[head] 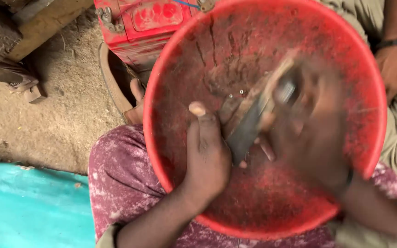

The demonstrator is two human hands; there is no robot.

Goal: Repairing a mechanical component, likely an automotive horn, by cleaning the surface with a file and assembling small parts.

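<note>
Head view: left hand [207, 156] pinches a dark flat piece [249, 128] inside the red basin [171, 69]; blurred right hand [318, 133], grip unreadable, could strike those fingers.

L hand [206, 158] grips dark blade [246, 131] over red basin [161, 82]; R hand [315, 133] blurred.
</note>
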